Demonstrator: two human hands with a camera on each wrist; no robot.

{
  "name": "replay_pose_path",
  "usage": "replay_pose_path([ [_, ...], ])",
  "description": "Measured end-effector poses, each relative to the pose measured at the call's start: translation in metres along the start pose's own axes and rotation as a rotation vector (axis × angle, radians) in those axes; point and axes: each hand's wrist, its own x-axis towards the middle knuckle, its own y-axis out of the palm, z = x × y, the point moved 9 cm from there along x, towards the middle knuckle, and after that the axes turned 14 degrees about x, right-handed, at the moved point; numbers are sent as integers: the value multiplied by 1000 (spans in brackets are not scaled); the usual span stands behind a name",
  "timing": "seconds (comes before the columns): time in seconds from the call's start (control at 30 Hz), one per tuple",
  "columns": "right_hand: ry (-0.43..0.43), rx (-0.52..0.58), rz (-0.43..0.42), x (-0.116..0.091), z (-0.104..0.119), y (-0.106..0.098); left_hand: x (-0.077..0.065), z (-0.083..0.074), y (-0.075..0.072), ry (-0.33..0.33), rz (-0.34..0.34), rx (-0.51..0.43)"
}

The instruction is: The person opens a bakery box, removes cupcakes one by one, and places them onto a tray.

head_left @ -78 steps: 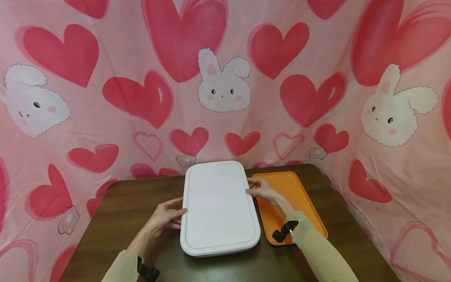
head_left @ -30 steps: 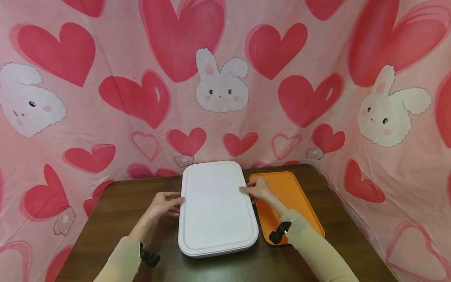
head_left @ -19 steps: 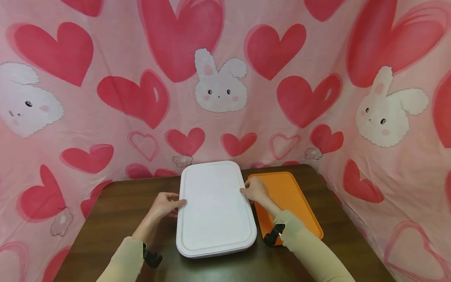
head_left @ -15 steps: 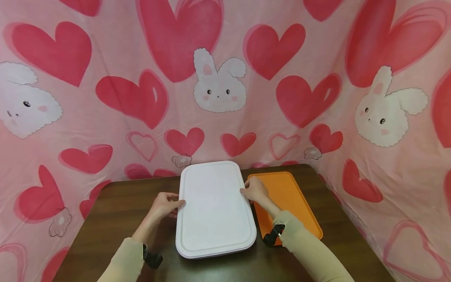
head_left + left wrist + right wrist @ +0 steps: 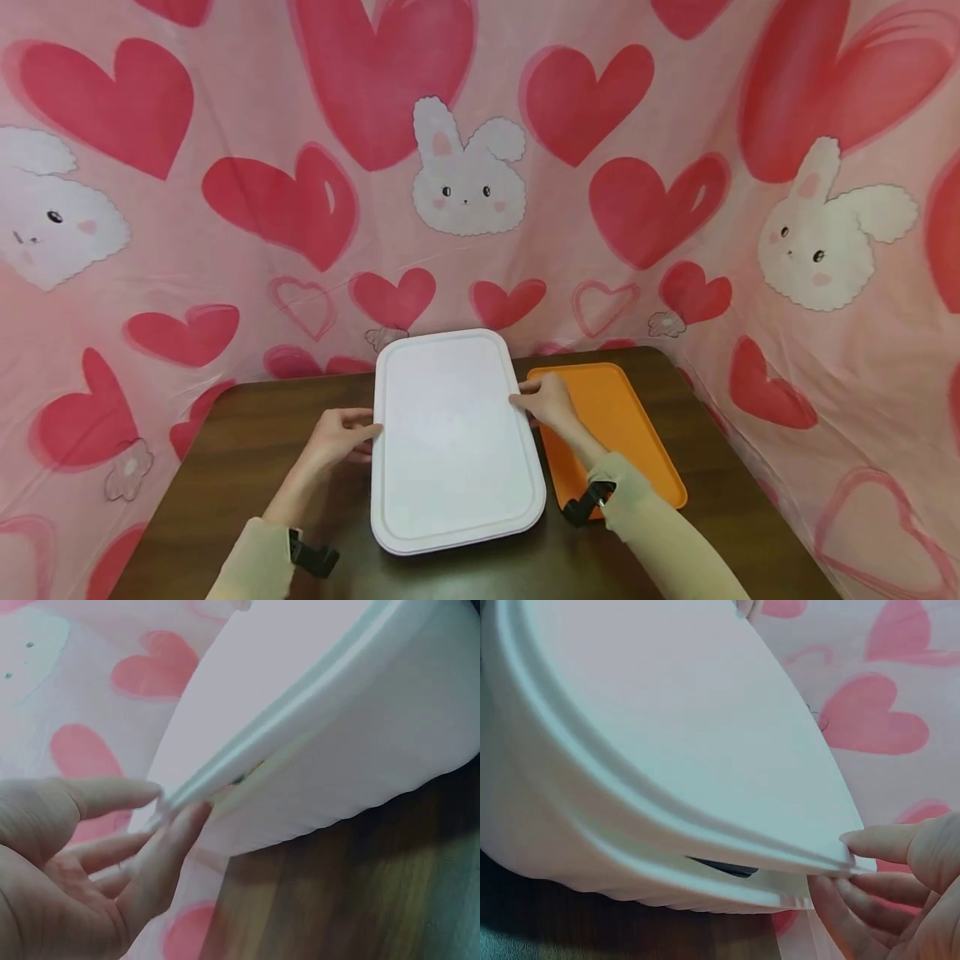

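Note:
A white rectangular lid [image 5: 456, 442] with rounded corners covers the white box [image 5: 360, 765] in the head view. My left hand [image 5: 341, 437] pinches the lid's left edge, thumb on top and fingers beneath. On the opposite edge, my right hand [image 5: 549, 402] pinches it the same way. Both wrist views show a gap between lid and box wall along the sides. Through it, a dark object [image 5: 724, 866] inside the box peeks out in the right wrist view. Most of the box's inside is hidden under the lid.
An orange tray [image 5: 648, 450] lies right of the box, partly under my right forearm. Everything stands on a dark wooden table [image 5: 247, 442]. A pink cloth [image 5: 247, 250] with hearts and rabbits hangs behind and at both sides.
The lid has lifted off the box rim, its far edge now higher in the head view. Earlier it sat down on the box while my fingers shifted along its edges.

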Motion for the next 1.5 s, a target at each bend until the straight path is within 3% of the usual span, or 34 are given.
replay_pose_path([
  [0.17, 17, 90, 35, 0, 0, -1, -2, 8, -4, 29, 56, -56],
  [0.43, 103, 331, 295, -1, -7, 8, -5, 25, -14, 43, 137, -167],
  [0.57, 127, 409, 369, -2, -8, 11, -6, 28, -18, 53, 167, -216],
  [0.77, 173, 461, 391, -1, -9, 19, -9, 32, -26, 58, 187, -251],
  [0.97, 195, 466, 362, -1, -5, 31, -12, 41, -37, 53, 172, -272],
  [1.5, 168, 505, 401, -8, 10, 78, -32, 74, -73, 12, 141, -265],
])
